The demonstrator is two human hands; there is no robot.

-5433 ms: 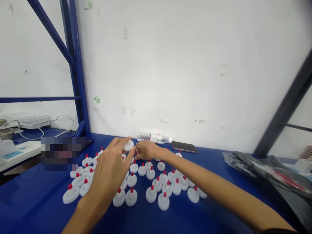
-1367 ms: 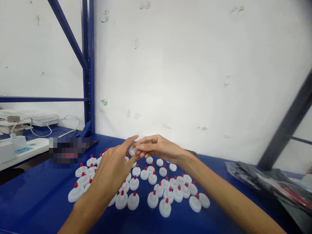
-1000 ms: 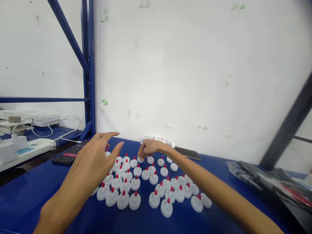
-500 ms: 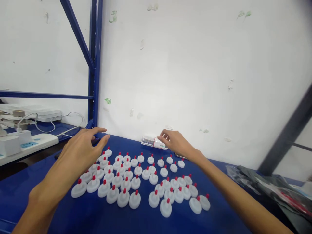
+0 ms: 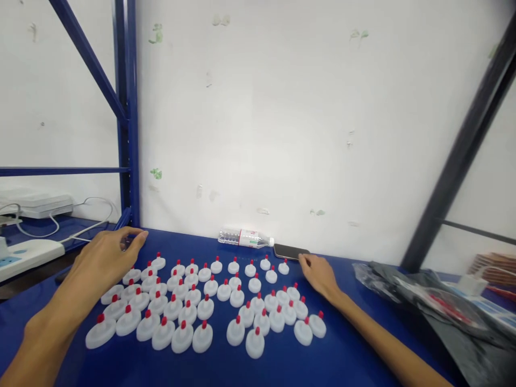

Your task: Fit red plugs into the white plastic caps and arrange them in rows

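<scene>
Several white oval bottles with red tips (image 5: 202, 337) stand in loose rows on the blue table (image 5: 322, 360). At the left, my left hand (image 5: 107, 250) hovers beside the bottles, thumb and fingertips close together around a small dark thing that I cannot make out. My right hand (image 5: 318, 271) is at the near right end of a dark phone (image 5: 288, 251), its fingertips at the phone's edge; the fingers are bent, and whether they grip it is unclear. A clear plastic bottle (image 5: 245, 238) with a white and red label lies on its side against the wall, left of the phone.
A blue metal post (image 5: 133, 134) rises at the back left. A white power strip (image 5: 30, 257) with cables lies at the far left. Grey plastic bags (image 5: 427, 306) are heaped at the right, near a dark slanted post (image 5: 455, 145).
The view has turned to the right. My right hand has moved from the lying bottle to the phone, which now shows. My left hand's thumb and fingers have come closer together.
</scene>
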